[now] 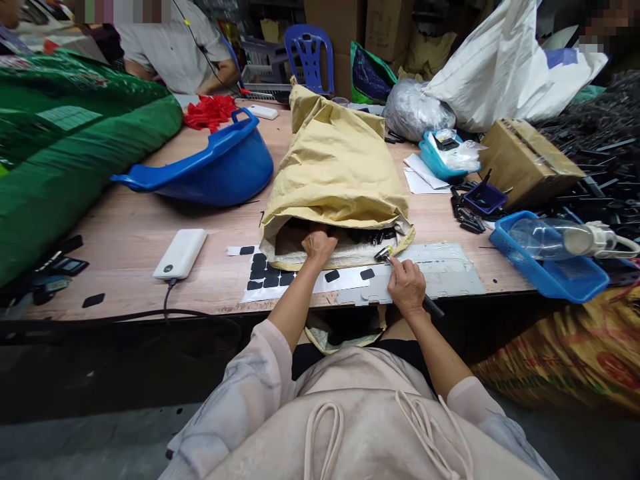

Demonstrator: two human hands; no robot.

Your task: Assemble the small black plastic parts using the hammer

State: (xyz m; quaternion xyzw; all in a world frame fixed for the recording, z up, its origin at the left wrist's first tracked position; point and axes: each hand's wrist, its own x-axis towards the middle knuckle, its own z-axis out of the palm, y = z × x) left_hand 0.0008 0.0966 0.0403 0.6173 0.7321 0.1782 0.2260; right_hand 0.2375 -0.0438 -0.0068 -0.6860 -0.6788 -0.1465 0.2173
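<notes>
A yellow woven sack (340, 160) lies on the table with its mouth towards me and small black parts (373, 235) inside. My left hand (320, 245) reaches into that mouth; its fingertips are hidden in shadow. Just outside the sack's right corner, my right hand (407, 283) is closed around a slim stick-like tool (434, 307) with a black end and a shiny head, whose exact kind I cannot make out. Under the sack's front edge lies a white sheet (345, 279) with several black rounded patches (257, 267), beside a grey board (453, 267).
A blue basin (215, 167) and a white power bank (181, 254) are to the left, near a large green sack (90, 153). At right stand a blue tray (555, 267) with a clear bottle, a cardboard box (530, 160) and heaped black parts. Across the table sits another person (175, 50).
</notes>
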